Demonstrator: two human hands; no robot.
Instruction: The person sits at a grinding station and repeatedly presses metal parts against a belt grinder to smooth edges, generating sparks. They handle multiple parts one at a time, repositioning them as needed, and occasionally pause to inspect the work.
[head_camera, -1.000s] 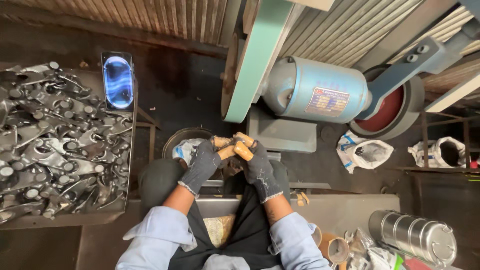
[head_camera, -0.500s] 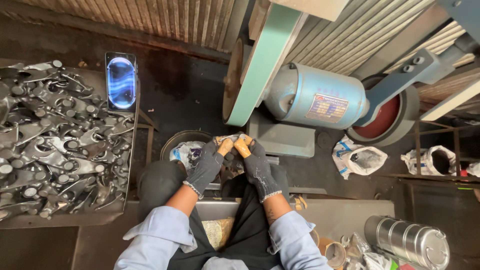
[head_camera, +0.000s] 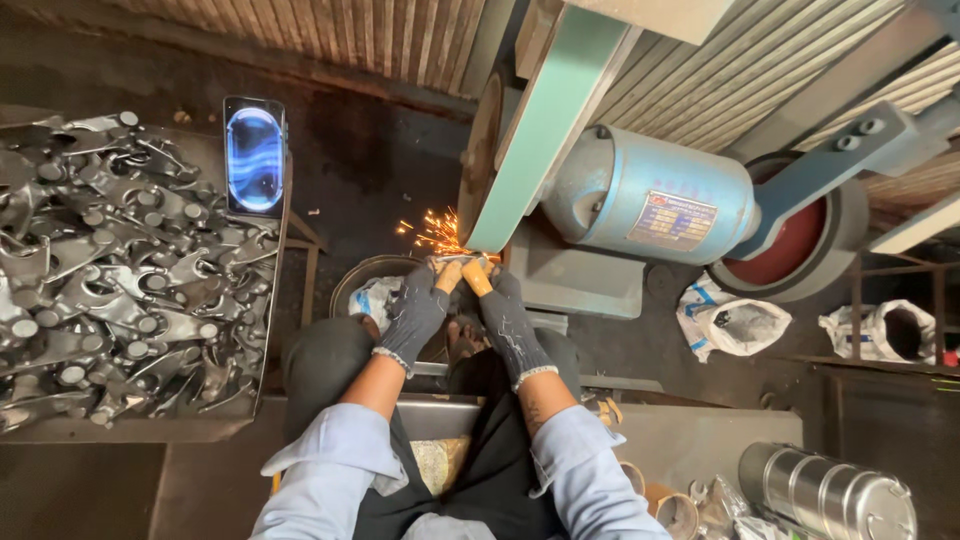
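corrugated metal walls back a belt sander, and at the belt's lower end, where sparks fly, left hand and right hand clench a small metal part, likely stiff, hot and vibrating, best held by its outer ends.

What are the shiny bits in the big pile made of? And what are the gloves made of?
The pile of parts looks like metal, grey and glossy, with bright glints on rounded edges; which metal is unclear. The gloves on the left hand and right hand look like knitted fabric, dark grey, with pale ribbed cuffs and orange, perhaps rubbery, fingertips.
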